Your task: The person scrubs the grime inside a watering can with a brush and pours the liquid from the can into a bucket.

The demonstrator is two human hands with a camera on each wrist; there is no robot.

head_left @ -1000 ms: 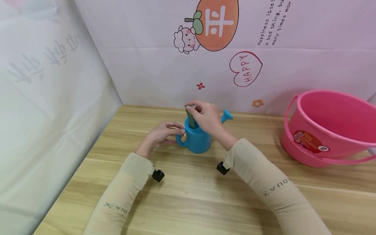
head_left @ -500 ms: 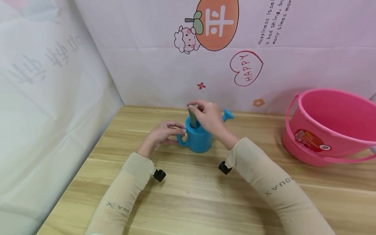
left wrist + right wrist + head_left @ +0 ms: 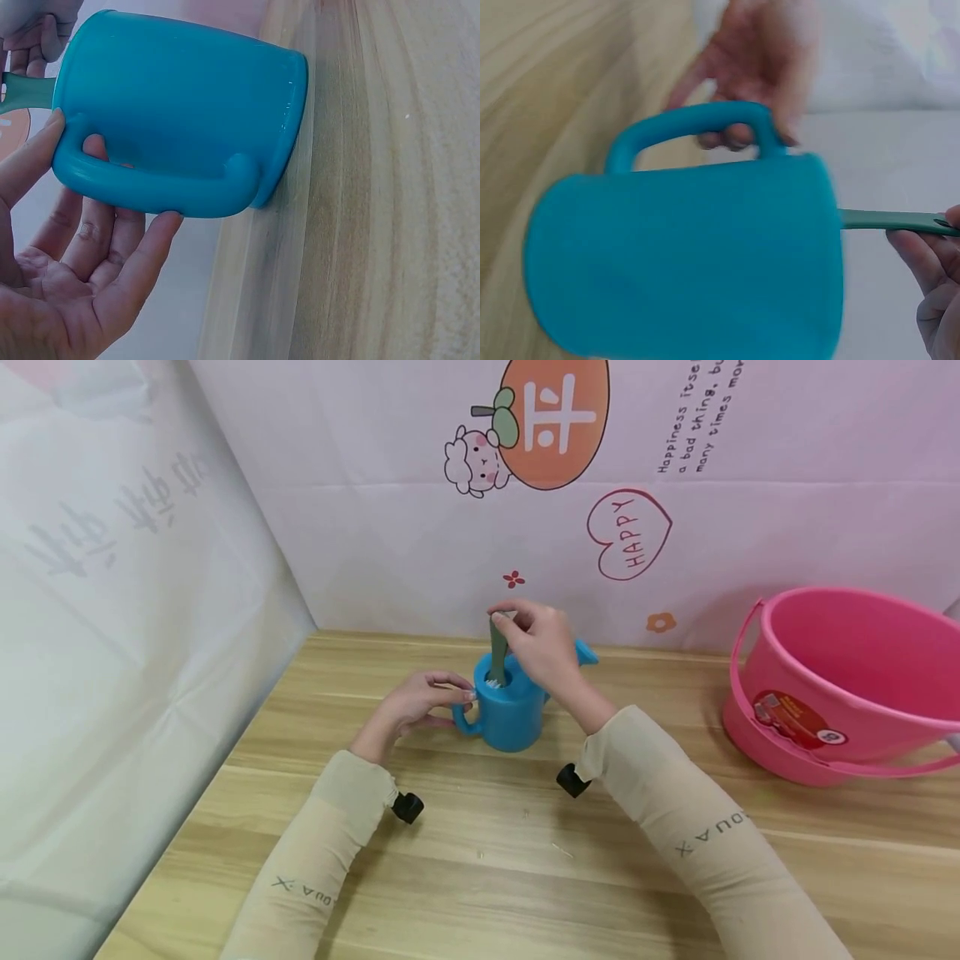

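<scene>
Seen from the head, a person's two hands meet at a blue watering can [image 3: 512, 722], which we find upright at the centre of the frame on a wood-grain table [image 3: 465, 893]. The left hand [image 3: 416, 700], just left of centre, holds the can by its handle [image 3: 459, 720], fingers set apart around it. The right hand [image 3: 543, 639], slightly above and to the right, pinches the top of a green brush [image 3: 498, 647] between thumb and fingers. We see the brush near upright, its white bristles [image 3: 493, 682] at the can's opening. A pink bucket [image 3: 810, 685] stands at the right edge, well apart from the can, and a printed cloth [image 3: 390, 543] with a red heart [image 3: 628, 535] fills the top of the frame

From the left wrist, we see the can lying sideways across the upper left, as the camera is turned. The left hand, lower left, has its fingers spread along the handle, one tip showing through the loop. The right hand is cut off at upper left, and we cannot tell its finger positions there

From the right wrist, the can fills the lower left and centre. We see the left hand blurred at top centre, touching the handle; at the right edge, the right hand's fingers pinch the brush, which juts from the can's mouth
</scene>
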